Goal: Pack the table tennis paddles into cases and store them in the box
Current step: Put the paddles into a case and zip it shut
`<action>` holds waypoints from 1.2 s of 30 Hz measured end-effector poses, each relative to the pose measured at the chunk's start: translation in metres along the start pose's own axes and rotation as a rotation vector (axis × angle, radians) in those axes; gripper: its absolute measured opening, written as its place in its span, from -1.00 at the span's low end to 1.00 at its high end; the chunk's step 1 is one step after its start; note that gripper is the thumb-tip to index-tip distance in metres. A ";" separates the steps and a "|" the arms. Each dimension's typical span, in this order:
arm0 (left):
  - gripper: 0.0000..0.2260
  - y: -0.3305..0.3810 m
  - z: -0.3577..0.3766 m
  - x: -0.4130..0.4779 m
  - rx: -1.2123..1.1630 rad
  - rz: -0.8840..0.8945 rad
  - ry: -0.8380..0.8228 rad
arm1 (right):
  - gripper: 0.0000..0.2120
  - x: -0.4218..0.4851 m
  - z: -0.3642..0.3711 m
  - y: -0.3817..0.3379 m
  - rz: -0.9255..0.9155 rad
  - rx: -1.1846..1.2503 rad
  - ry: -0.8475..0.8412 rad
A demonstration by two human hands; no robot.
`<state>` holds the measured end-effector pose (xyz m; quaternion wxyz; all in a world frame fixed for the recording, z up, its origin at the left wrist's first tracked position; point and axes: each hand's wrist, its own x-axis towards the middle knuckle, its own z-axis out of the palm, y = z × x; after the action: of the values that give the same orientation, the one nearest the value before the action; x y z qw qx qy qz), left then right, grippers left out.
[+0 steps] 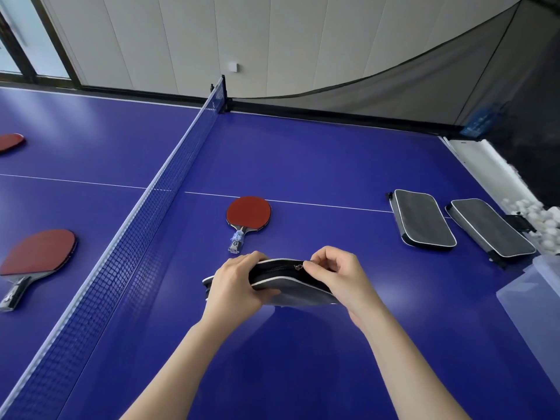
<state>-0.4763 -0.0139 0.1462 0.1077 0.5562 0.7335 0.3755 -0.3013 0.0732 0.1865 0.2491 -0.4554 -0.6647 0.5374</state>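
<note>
Two hands hold one case (pixel 291 281) low in the middle of the blue surface (pixel 318 153), on the right side of the net (pixel 151 207). The left hand (pixel 235 283) grips the case's left end, fingers curled over its top edge. The right hand (pixel 339 277) pinches the zip pull (pixel 298 266) about midway along that edge, fingers curled. The case sits between the hands, tilted, zip edge up and facing the camera. Zip teeth show left of the pull; the rest is hidden under the right hand, so I cannot tell how far it is open, or whether the case's low edge touches the surface. The near paddle (pixel 248 216) lies flat just beyond the hands, red face up, its handle pointing back at the left hand, near the case but apart from it. Two spare cases lie flat well to the right, side by side and not touching: inner case (pixel 424 218) and outer case (pixel 491 227). The clear box (pixel 533 295) is at the right edge, right of the right hand and cut off by the frame. White balls (pixel 539 219) sit off the surface's right end. Across the net are two more paddles, red up: left paddle (pixel 39 253) and far paddle (pixel 10 141), which is partly out of frame.
</note>
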 end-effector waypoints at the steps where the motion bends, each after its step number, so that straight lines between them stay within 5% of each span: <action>1: -0.67 -0.001 0.000 0.000 -0.022 -0.019 -0.001 | -0.84 0.003 0.000 0.000 -0.015 -0.041 0.055; 11: -0.63 -0.022 -0.024 0.008 -0.367 -0.198 0.110 | -0.84 0.036 -0.043 0.020 0.080 -0.294 0.370; 21: -0.50 -0.045 -0.032 0.004 -0.783 -0.438 0.176 | -0.90 0.048 -0.062 0.022 0.287 0.191 0.390; 31: -0.36 -0.073 -0.021 -0.009 -1.095 -0.670 0.177 | -0.87 0.048 -0.043 0.013 0.237 0.270 0.421; 36: -0.53 -0.087 -0.019 -0.014 -1.222 -0.656 0.179 | -0.89 0.040 -0.032 0.006 0.222 0.334 0.414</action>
<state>-0.5461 -0.0429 0.0972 0.4481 0.1128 0.5269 0.7134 -0.2910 0.1241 0.1840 0.3907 -0.5780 -0.4478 0.5592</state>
